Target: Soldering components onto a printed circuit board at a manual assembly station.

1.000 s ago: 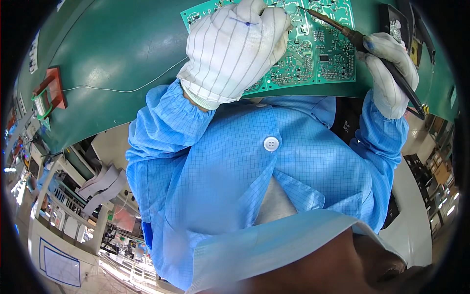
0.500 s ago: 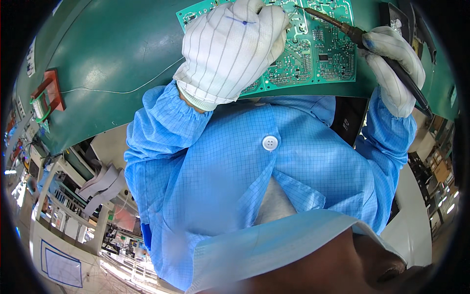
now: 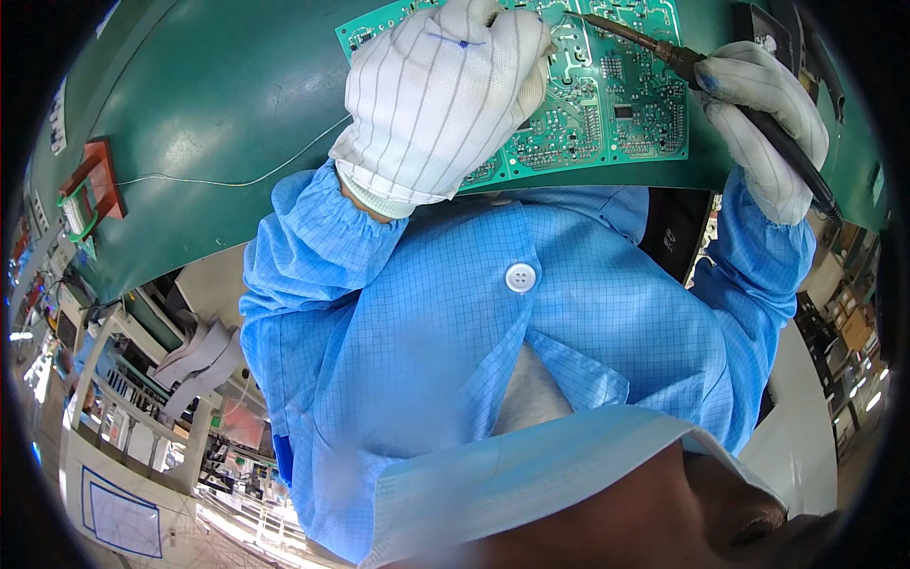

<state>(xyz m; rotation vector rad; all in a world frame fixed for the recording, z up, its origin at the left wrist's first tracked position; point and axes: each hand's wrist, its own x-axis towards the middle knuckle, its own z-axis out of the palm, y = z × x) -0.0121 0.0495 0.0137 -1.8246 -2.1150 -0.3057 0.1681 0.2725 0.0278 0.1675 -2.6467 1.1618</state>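
Observation:
A green circuit board point(image 3: 649, 137) with many small parts and solder points lies on the bench near its front edge. My left hand point(image 3: 441, 104), in a white striped glove, is closed over the board's left part and hides some of it. Thin solder wire point(image 3: 223, 181) runs from the left into this hand; the fingertips are mostly out of sight. My gloved right hand point(image 3: 766, 123) grips the black handle of a soldering iron point(image 3: 678, 60) at the board's right. The iron points left, its tip at the board's upper middle, close to my left fingers.
A solder spool point(image 3: 73, 214) sits on a red-brown stand point(image 3: 107, 180) at the left of the green bench point(image 3: 218, 104). Behind my right hand stands a dark holder point(image 3: 763, 30). The bench's front edge runs just before my body.
The iron's tip and my left hand have shifted slightly left over the board. My right hand keeps its grip on the iron, its handle end a little lower.

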